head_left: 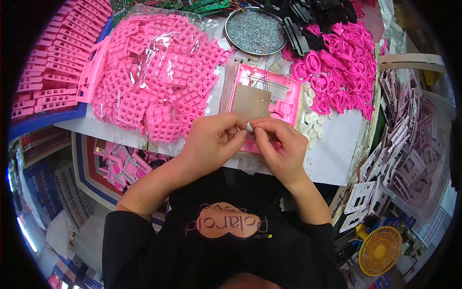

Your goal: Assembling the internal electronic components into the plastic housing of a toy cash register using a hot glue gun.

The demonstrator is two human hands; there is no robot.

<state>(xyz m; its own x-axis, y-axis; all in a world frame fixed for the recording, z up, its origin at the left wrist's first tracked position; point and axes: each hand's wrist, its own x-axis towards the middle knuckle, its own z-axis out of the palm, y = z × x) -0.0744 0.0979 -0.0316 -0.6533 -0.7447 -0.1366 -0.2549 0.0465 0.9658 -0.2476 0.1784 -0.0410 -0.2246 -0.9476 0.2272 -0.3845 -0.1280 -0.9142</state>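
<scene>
The white surface (332,161) carries a large bag of pink keypads (159,72) at left and, right of it, a pink casing (294,98). The step looks like fine two-handed fingering; the next move calls for steadiness. Over the casing's near side, left hand (210,139) and right hand (283,147) angle inward, both grips apparently pinching one small white piece (250,126).

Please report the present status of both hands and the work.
Left hand and right hand together at small white piece; which one grips, unclear. Pink case beneath, brown board over its left part. Hands partly hide case.
</scene>
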